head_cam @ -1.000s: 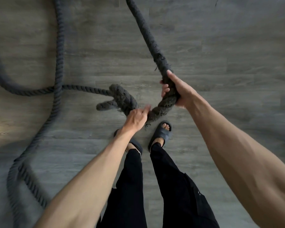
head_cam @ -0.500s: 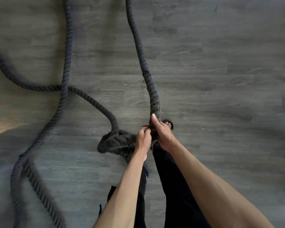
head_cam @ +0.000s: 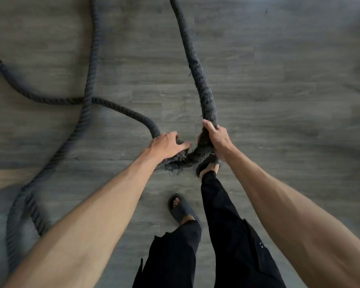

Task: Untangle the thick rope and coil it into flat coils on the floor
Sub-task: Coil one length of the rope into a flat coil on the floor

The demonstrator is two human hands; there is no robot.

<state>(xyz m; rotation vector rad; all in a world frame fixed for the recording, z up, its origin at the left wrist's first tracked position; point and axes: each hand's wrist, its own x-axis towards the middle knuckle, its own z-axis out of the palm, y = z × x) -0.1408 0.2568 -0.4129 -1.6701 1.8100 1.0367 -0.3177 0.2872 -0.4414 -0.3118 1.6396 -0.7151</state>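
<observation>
Head view, untangling phase. The thick rope [head_cam: 197, 80] lay loose on the grey plank floor [head_cam: 279, 100], with no flat coil yet formed. One length ran from the top edge down to the right hand [head_cam: 216, 140], bent in a tight U between the hands, and left the left hand [head_cam: 164, 144] in an arc towards a crossing [head_cam: 85, 101] with a second strand at the left. The bend showed frayed fibres [head_cam: 175, 164] and hung just above a slippered foot [head_cam: 208, 164].

Judged from the layout, the step in hand was to work the bend open. It would be done well by keeping the right-hand length steady while the left side of the bend was eased outward. The twist should run out along the free length, not be hauled tight. The crossing at the left wanted clearing before any coiling, and the foot was best kept from under the bend.

The right hand grasped the rope, with its fingers wrapped round it and the thumb [head_cam: 206, 124] laid up along it. The left hand's fingers [head_cam: 183, 145] lay nearly straight and spread over the rope, pressing rather than enclosing it. Its thumb was hidden.
</observation>
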